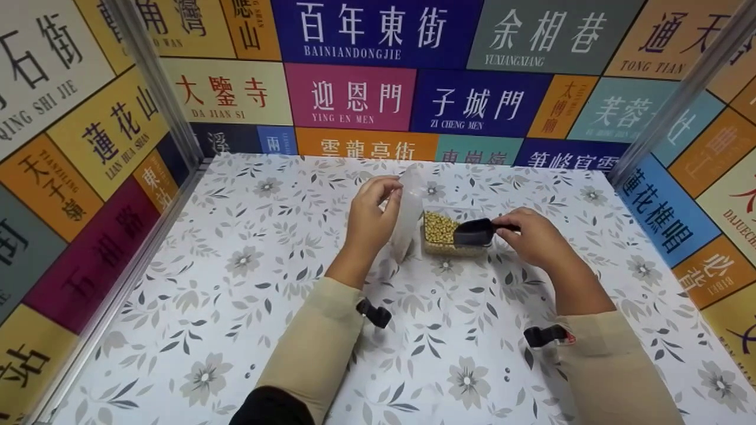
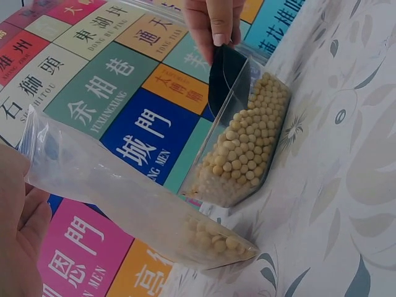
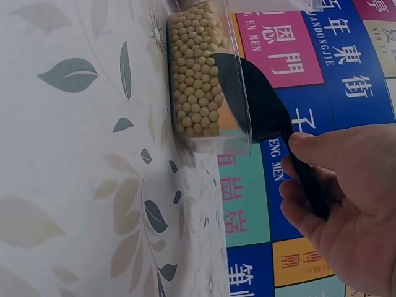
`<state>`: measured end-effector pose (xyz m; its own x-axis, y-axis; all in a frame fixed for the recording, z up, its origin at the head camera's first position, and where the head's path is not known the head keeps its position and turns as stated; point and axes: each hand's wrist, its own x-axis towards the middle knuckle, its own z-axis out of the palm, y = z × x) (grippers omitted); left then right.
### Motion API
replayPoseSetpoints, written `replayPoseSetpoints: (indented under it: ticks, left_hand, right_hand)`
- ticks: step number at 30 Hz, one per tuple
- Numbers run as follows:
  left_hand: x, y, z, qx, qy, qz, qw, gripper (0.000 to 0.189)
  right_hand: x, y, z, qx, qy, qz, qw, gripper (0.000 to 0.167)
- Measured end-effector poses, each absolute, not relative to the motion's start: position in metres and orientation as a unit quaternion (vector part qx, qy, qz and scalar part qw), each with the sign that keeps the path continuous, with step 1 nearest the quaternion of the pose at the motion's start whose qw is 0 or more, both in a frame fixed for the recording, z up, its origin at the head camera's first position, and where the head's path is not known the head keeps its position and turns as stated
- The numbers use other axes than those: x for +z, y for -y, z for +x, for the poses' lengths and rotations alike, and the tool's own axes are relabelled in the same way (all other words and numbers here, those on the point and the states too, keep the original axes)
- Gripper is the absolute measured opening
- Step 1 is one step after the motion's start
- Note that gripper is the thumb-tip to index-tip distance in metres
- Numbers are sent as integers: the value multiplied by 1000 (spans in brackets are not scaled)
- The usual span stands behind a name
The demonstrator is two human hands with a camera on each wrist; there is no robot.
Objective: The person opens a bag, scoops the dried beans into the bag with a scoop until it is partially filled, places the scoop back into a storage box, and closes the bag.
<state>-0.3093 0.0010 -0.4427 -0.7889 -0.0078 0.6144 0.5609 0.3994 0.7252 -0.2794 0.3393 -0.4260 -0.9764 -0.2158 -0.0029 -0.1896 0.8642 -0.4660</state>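
Note:
A clear plastic box (image 1: 458,250) of round yellow soybeans (image 2: 250,139) stands on the table. My right hand (image 1: 531,239) grips the handle of a black scoop (image 3: 257,99), its blade tilted down into the box against the beans. Left of the box, my left hand (image 1: 373,209) pinches the top edge of a translucent plastic bag (image 2: 117,185), which hangs upright with its bottom at the tabletop. Some soybeans lie in the bag's lower corner, visible in the left wrist view. How much the scoop's blade holds is hidden.
The table (image 1: 236,330) wears a white cloth printed with grey flowers and leaves. Behind and beside it rise walls of coloured sign panels (image 1: 348,97), with metal posts (image 1: 171,88) at the corners. Black wrist straps (image 1: 373,313) sit over both sleeves.

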Motion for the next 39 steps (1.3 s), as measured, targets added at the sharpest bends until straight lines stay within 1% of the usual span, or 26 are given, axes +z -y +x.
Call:
replayPoseSetpoints:
  ticks: [11, 18, 25, 31, 35, 39]
  left_hand:
    - [-442, -2, -309, -526, 789, -171, 269, 14]
    - [-442, -2, -309, -526, 787, -173, 273, 13]
    - [-444, -2, -310, -529, 786, -172, 271, 13]
    - [-443, -1, -309, -518, 794, -172, 269, 15]
    - [-443, -2, -309, -523, 794, -166, 263, 14]
    - [-444, -2, -309, -528, 792, -163, 258, 14]
  right_hand:
    - [-430, -326, -284, -177, -974, -141, 12, 33]
    - [-433, -323, -287, -177, -973, -145, 22, 34]
    - [-439, -321, -289, -196, -968, -154, 3, 33]
    - [-442, -315, -289, -211, -965, -157, 0, 35]
    - [-445, -312, -291, -214, -964, -157, 3, 35]
    - [-449, -311, -293, -222, -964, -146, 22, 36]
